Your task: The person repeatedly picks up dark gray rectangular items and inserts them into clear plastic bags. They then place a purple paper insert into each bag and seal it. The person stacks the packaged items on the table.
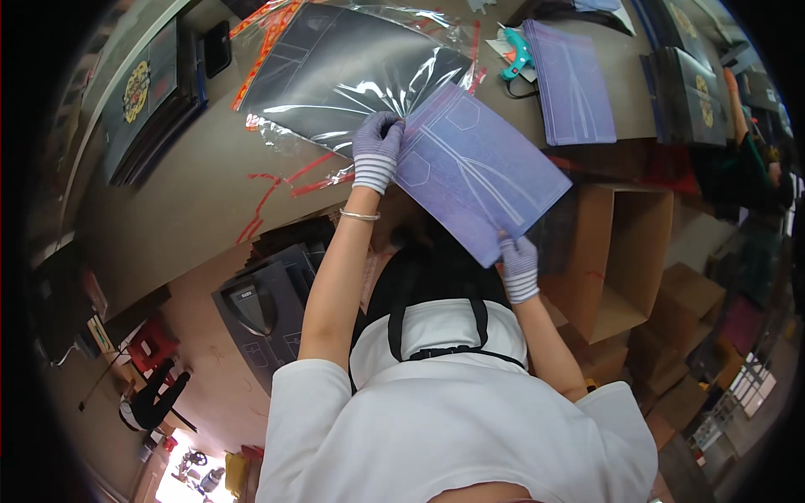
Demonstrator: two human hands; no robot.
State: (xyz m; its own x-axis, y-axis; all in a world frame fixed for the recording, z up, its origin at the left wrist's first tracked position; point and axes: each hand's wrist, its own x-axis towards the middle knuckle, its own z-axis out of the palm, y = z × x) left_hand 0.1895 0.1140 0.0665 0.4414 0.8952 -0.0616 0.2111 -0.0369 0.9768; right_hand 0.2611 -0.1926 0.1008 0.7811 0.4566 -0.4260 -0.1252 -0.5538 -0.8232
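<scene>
My left hand (376, 151), in a striped grey glove, is closed with the fingertips pinching a clear plastic bag (281, 138). Creases in the film run out from that pinch. Inside the bag lies a dark flat panel (356, 63) with pale line drawing. A blue-purple flat panel (482, 168), printed with white pocket and seam lines, is tilted over the table's near edge. Its upper left end meets the bag beside my left hand. My right hand (519, 267), gloved too, is closed on the panel's lower corner, with some fingers hidden behind it.
More blue-purple panels (574, 84) lie at the right on the table (176, 226), next to a teal glue gun (518, 54). Dark stacks (142, 101) sit at far left, near a black phone (216, 49). Cardboard boxes (625, 251) stand below right. Another person's arm (736, 105) shows at far right.
</scene>
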